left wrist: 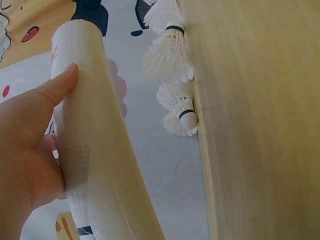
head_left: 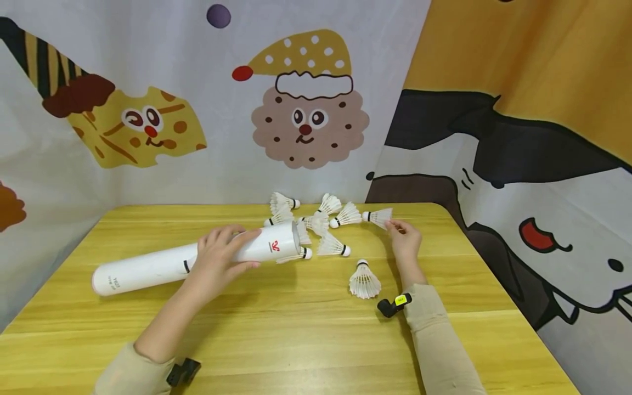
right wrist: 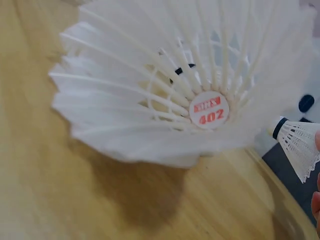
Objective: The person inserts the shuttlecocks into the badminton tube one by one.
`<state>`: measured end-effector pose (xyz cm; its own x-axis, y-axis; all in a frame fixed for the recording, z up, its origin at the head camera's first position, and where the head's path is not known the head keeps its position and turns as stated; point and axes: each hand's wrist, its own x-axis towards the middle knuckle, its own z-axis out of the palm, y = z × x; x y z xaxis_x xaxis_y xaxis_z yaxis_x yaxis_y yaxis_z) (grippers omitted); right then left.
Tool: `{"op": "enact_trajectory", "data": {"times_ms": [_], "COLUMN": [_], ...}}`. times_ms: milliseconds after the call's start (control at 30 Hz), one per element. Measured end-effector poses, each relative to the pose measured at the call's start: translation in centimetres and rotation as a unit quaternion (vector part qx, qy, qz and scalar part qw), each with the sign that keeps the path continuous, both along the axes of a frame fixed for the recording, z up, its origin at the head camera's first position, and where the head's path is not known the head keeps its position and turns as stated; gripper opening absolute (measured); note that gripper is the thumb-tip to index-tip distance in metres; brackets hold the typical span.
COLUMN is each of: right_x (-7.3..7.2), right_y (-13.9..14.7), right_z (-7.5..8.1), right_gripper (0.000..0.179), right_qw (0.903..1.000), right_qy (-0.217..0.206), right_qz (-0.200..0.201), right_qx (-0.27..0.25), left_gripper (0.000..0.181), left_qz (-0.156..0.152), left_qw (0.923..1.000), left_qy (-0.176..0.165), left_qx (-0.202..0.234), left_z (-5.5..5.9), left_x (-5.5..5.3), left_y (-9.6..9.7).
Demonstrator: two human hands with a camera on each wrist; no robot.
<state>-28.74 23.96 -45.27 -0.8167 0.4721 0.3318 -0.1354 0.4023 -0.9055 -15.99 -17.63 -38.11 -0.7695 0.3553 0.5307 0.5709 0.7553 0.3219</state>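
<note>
My left hand (head_left: 219,258) grips a long white shuttlecock tube (head_left: 148,269) round its upper part, with the thumb on the near side. The tube's mouth points right, towards several white feather shuttlecocks. In the left wrist view, the tube (left wrist: 100,125) slants across beside the thumb. My right hand (head_left: 406,241) pinches the feather skirt of a shuttlecock (head_left: 379,217), whose cork points left. In the right wrist view, that held shuttlecock (right wrist: 299,145) shows at the right edge by the fingertips. One shuttlecock (head_left: 347,215) lies just left of it.
A single shuttlecock (head_left: 364,281) lies near my right wrist, cork away from me; its skirt fills much of the right wrist view. Another shuttlecock (head_left: 333,244) lies right of the tube's mouth. The wooden table (head_left: 306,340) ends at a printed curtain (head_left: 197,186).
</note>
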Motion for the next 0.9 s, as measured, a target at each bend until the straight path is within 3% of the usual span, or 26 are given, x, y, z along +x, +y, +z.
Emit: {"op": "enact_trajectory", "data": {"times_ms": [367,633,900], "right_x": [1.0,2.5,6.7], "right_y": [-1.7,-4.0,-7.4], "right_z": [3.1,6.1,9.8], "right_gripper": [0.016,0.013,0.011], "right_qw": [0.9964,0.9846,0.9722], "right_qy": [0.08,0.149,0.166], "right_qz": [0.025,0.092,0.164], "right_qx": [0.006,-0.008,0.011], "left_gripper": [0.071,0.072,0.071], "left_qz": [0.0,0.002,0.004], "left_qw": [1.0,1.0,1.0], "left_qy": [0.002,-0.002,-0.003], "left_qx": [-0.002,0.001,0.001], "left_z": [0.2,0.2,0.2], "left_x": [-0.1,-0.1,0.1], "left_y": [0.1,0.1,0.0]}}
